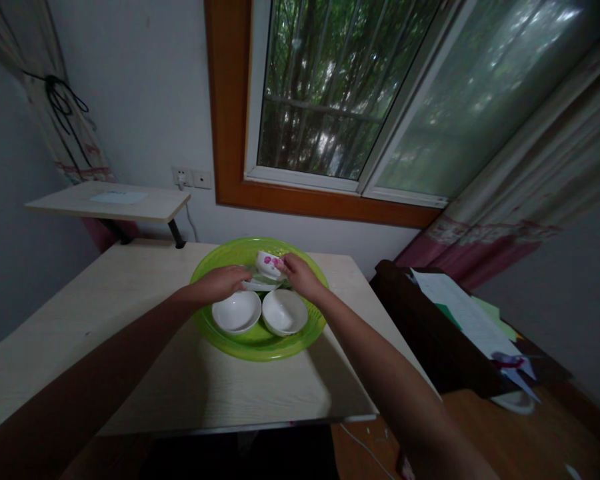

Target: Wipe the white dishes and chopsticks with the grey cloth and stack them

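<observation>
A round green basket stands on the pale wooden desk. In its near half sit two white bowls side by side, the left bowl and the right bowl. My right hand grips a small white bowl with pink flowers, tilted over the basket's far half. Below it my left hand is closed on the left edge of a shallow white dish. The far side of that dish is partly hidden by the flowered bowl.
A raised shelf with a paper on it stands at the desk's back left. Beyond the desk are a wall socket and a window. To the right, a dark brown cabinet bears papers.
</observation>
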